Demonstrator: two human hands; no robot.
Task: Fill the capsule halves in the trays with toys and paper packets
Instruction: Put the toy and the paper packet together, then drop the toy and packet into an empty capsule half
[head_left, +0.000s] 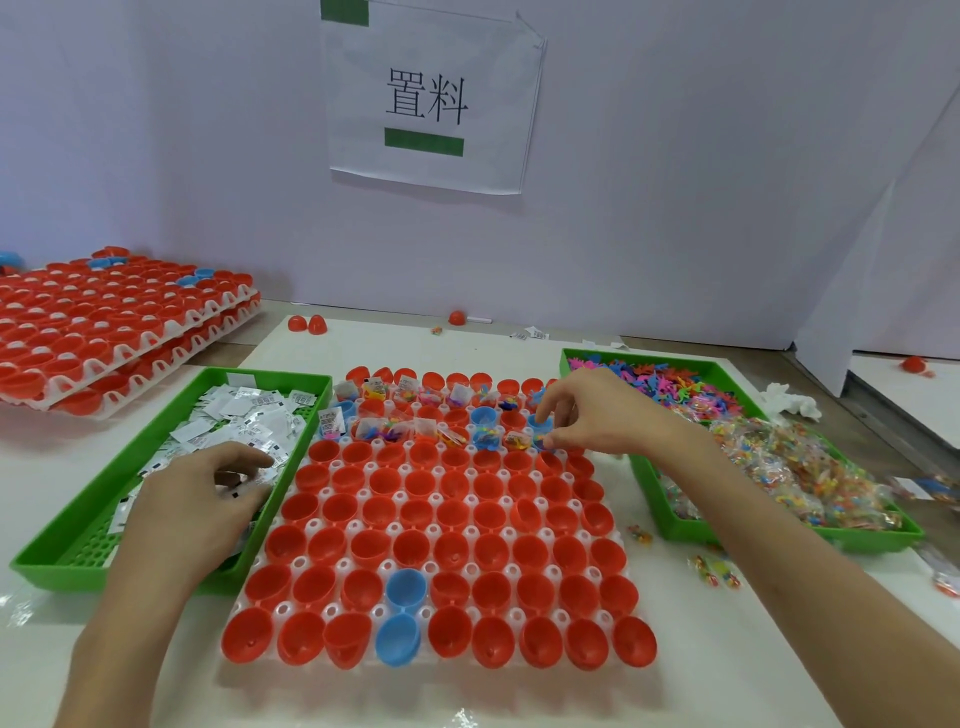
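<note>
A white tray (467, 474) of red and a few blue capsule halves (410, 545) lies in front of me. The far three rows hold toys and paper packets; the nearer rows hold nothing. My right hand (597, 415) reaches over the third row's right end and pinches a small toy packet (543, 441) above a capsule half there. My left hand (202, 499) rests in the green bin of white paper packets (244, 415) at the left, fingers curled over the packets; I cannot see whether it holds one.
A green bin (857, 535) at the right holds loose coloured toys (675, 387) and bagged toys (810, 478). Stacked trays of red capsule halves (104, 327) sit at the far left. Loose red halves (306, 325) and stray packets (714, 569) lie on the table. A white wall with a sign stands behind.
</note>
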